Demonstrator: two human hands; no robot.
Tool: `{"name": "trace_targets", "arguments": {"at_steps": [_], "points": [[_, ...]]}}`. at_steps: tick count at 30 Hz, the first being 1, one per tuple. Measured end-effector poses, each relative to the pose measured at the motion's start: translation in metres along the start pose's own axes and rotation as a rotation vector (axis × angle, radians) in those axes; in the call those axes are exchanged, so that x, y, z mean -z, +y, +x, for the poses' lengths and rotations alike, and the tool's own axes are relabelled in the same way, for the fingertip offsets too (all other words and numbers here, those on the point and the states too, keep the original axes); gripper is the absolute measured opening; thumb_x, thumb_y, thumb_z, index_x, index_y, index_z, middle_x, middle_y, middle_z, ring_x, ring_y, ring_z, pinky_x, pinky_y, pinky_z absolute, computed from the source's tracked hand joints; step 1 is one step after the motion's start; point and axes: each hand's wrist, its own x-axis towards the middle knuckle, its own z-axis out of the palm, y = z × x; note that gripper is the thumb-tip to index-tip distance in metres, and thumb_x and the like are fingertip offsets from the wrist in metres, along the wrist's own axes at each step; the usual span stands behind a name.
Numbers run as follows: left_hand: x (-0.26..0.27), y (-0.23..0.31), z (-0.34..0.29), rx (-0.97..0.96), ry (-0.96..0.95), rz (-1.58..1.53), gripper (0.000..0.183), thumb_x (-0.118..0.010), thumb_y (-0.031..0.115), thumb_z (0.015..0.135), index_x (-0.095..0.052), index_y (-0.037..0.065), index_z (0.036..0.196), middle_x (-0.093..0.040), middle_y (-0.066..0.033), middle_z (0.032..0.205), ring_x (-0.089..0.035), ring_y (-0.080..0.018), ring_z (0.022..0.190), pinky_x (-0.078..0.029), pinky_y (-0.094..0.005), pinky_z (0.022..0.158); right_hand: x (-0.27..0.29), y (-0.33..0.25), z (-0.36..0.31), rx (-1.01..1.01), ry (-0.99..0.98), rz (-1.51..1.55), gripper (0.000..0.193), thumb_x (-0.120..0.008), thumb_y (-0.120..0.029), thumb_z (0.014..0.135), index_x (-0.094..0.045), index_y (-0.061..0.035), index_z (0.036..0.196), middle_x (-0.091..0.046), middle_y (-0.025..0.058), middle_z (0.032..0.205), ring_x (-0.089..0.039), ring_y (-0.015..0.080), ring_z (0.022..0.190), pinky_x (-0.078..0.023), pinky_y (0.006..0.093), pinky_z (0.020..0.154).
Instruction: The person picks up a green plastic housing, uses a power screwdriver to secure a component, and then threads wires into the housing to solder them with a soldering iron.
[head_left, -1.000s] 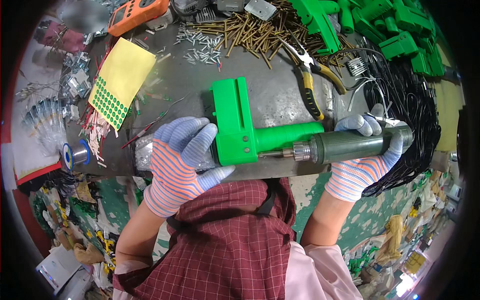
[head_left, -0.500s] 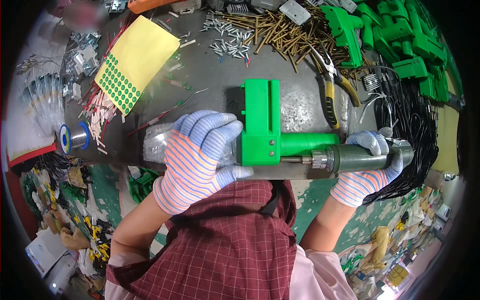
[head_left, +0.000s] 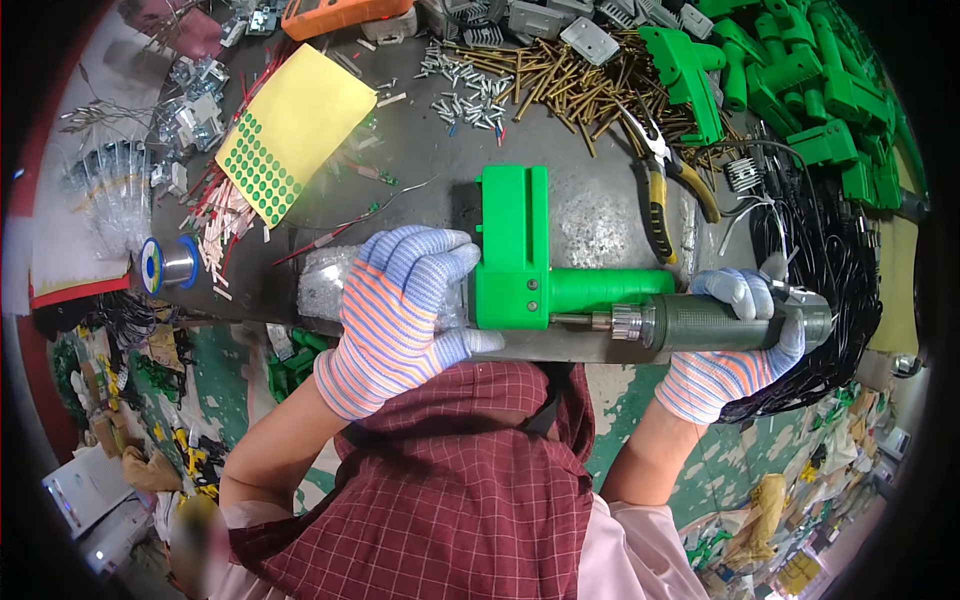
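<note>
A bright green plastic tool housing (head_left: 512, 245) with a round handle lies near the front edge of the worktable. My left hand (head_left: 405, 290), in a striped glove, grips its left end, fingers curled above and thumb below. In my right hand (head_left: 745, 310), gloved the same way, is a dark electric screwdriver (head_left: 690, 320) held level. Its bit points left and meets the lower right side of the housing, beside the handle; the tip is hidden. Two screw heads show on the housing's face. Clear plastic bags (head_left: 325, 280) lie partly under my left hand.
Yellow-handled pliers (head_left: 657, 195), brass-coloured long screws (head_left: 570, 85) and small silver screws (head_left: 470, 95) lie beyond. Green housings (head_left: 800, 70) are heaped far right, above black cables (head_left: 800, 230). At left are a sticker sheet (head_left: 300, 130) and a solder wire spool (head_left: 172, 265).
The view has shifted slightly, so the table items at left appear farther right. Both hands keep their holds, and the screwdriver stays against the housing.
</note>
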Motion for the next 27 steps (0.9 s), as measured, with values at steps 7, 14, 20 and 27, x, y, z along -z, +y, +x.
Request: {"name": "trace_targets", "arguments": {"at_steps": [7,14,20,27], "points": [[0.024,-0.012,0.02,0.516,-0.159,-0.786,0.041,-0.075,0.024,0.088,-0.053,0.003,0.115,-0.064,-0.0097,0.107,-0.063,-0.0194,0.1,-0.052,-0.035,0.085,-0.005,-0.007,0.021,0.004,-0.016,0.015,0.056,-0.068,-0.031,0.085,-0.054,0.0024,0.128,-0.051,0.0028,0.077,-0.047,0.0172,0.076,-0.044,0.0372,0.084],[0.036,-0.019,0.055,0.625,-0.58,-0.759,0.033,-0.077,0.014,0.086,-0.051,0.01,0.107,-0.055,0.0004,0.101,-0.055,-0.009,0.095,-0.047,-0.0263,0.085,-0.008,0.008,0.038,0.039,0.042,-0.033,0.056,-0.068,-0.033,0.086,-0.053,0.0014,0.127,-0.054,0.0058,0.078,-0.049,0.0204,0.074,-0.044,0.0397,0.083],[0.019,-0.021,0.042,0.656,-0.444,-0.966,0.031,-0.077,0.012,0.084,-0.05,0.008,0.101,-0.05,0.0001,0.092,-0.05,-0.0088,0.087,-0.049,-0.0286,0.077,-0.014,0.014,0.039,0.003,0.09,-0.039,0.056,-0.072,-0.022,0.083,-0.052,0.008,0.125,-0.049,0.0018,0.077,-0.049,0.0155,0.073,-0.046,0.0357,0.082],[0.013,-0.021,0.039,0.605,-0.371,-0.902,0.032,-0.078,0.012,0.08,-0.05,0.005,0.094,-0.052,-0.0059,0.081,-0.054,-0.0195,0.073,-0.047,-0.034,0.068,-0.007,0.019,0.048,-0.037,0.153,-0.004,0.036,-0.071,-0.02,0.081,-0.057,0.0008,0.108,-0.052,0.0021,0.074,-0.05,0.0175,0.068,-0.047,0.0362,0.075]]}}
